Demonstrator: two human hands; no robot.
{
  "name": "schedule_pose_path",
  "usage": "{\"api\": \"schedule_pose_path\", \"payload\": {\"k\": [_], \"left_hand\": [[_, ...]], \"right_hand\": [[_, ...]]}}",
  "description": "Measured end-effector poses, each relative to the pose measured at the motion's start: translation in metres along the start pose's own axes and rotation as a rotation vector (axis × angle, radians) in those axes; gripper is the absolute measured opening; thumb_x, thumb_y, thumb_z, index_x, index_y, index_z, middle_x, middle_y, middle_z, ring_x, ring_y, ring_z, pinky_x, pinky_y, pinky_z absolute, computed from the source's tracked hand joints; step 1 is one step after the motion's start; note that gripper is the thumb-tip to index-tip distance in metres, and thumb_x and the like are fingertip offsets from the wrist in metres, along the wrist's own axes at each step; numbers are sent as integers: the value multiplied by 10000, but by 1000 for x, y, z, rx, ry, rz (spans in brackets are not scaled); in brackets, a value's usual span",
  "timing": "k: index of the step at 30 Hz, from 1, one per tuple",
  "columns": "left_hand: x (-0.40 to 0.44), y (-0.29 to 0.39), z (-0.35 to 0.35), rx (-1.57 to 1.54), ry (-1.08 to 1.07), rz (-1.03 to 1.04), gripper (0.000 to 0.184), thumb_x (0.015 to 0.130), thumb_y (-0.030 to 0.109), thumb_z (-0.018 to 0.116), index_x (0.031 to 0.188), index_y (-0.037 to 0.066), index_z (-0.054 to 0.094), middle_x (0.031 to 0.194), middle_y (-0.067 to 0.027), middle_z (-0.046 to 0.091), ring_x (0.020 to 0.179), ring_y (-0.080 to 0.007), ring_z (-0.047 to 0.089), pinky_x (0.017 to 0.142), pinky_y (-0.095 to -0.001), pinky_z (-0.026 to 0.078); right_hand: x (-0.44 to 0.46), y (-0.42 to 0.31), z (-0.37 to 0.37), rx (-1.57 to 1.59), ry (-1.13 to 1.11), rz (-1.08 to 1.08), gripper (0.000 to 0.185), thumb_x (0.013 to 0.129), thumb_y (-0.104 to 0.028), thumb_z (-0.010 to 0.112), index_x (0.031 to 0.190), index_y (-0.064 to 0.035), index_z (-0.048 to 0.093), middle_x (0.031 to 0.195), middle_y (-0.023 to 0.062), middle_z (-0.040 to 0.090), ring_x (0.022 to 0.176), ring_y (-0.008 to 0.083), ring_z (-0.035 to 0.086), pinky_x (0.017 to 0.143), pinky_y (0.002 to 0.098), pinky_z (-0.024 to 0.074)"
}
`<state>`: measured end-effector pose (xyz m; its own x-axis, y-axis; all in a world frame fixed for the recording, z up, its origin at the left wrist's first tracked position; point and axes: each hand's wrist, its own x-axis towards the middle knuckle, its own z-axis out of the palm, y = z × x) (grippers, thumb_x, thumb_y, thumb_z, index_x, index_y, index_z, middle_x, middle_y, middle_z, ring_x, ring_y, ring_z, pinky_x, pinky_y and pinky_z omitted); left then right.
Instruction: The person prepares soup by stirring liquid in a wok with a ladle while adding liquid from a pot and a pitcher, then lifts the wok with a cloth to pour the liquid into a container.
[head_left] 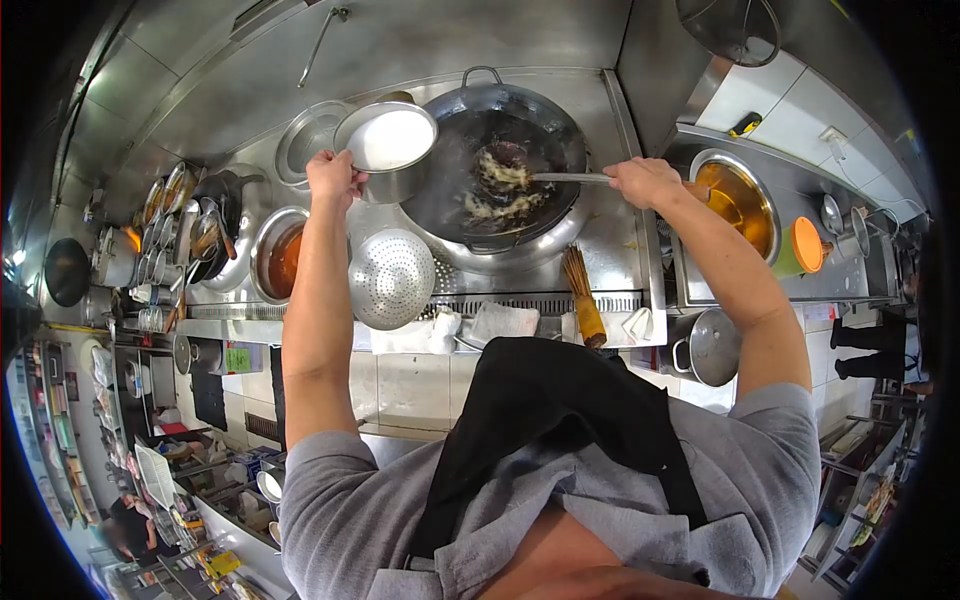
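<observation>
Surface [618, 245]: bare stainless steel, with the wok set into it. Wok [560, 135]: large, round, dark and glossy inside, a loop handle on its far rim; haze hangs over it. Steel pot [398, 186]: smooth-walled, in the air over the surface at the wok's left rim; contact with that rim cannot be determined. It carries white contents [390, 138]; whether liquid or powder cannot be told. Long-handled tool [575, 178]: metal shaft crossing the wok's right rim, its head hidden among the food. Food [500, 205]: pale, frothy strands around a dark brown patch, mid-wok.

Left grip [335, 178]: closed on the pot's left edge. Right grip [648, 182]: fingers wrapped around the tool's handle.

Writing: a green label [238, 358] at lower left bears marks too small to read.

Edges and room: a raised strip bounds the surface on the right; bare steel lies between it and the wok. Along the front edge, a perforated skimmer [392, 280] sits nearer the wearer than the pot, a bundled brush [581, 300] overhangs at right, and a white cloth [505, 322] lies between them.
</observation>
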<state>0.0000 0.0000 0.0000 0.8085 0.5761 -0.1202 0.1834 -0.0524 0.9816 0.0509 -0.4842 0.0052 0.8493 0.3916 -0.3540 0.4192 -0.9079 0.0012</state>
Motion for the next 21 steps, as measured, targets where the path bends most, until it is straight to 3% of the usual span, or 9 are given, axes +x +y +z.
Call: {"api": "schedule_pose_path", "payload": {"k": [2,3,8,12,15,21], "left_hand": [[1,-4,16,22,30,-9,97,838,41,584,855,44,489,641,-73,559,508,-201,626,331,-396,396],[9,15,-7,74,34,14,97,838,41,584,855,44,489,641,-73,559,508,-201,626,331,-396,396],[6,14,22,90,43,11,93,843,46,585,859,37,494,631,-63,543,498,-190,618,341,-352,329],[8,22,33,79,40,2,131,846,16,605,838,35,475,615,-56,535,442,-207,608,334,-331,329],[12,21,38,122,9,41,103,842,54,591,856,22,495,620,-59,537,487,-188,607,349,-370,340],[15,18,43,122,4,31,99,839,57,592,859,18,503,634,-74,550,492,-190,609,351,-399,378]], "right_hand": [[1,3,9,13,25,4,331,1014,-297,511,1298,-175,629,1156,154,702,1102,349,661,948,465,517],[10,-30,24,67,38,-9,331,1014,-297,511,1298,-175,629,1156,154,702,1102,349,661,948,465,517],[3,-44,46,111,83,35,310,1021,-306,494,1267,-186,638,1155,131,706,1094,357,662,942,472,517],[10,-17,33,75,101,18,281,1012,-300,517,1206,-168,671,1138,125,712,1092,348,665,936,460,521],[4,-25,1,42,52,39,270,1003,-287,533,1184,-163,690,1124,121,717,1089,342,669,932,449,525],[15,-49,35,73,61,48,294,1012,-317,513,1179,-157,694,1166,121,706,1109,339,666,952,452,520]]}}
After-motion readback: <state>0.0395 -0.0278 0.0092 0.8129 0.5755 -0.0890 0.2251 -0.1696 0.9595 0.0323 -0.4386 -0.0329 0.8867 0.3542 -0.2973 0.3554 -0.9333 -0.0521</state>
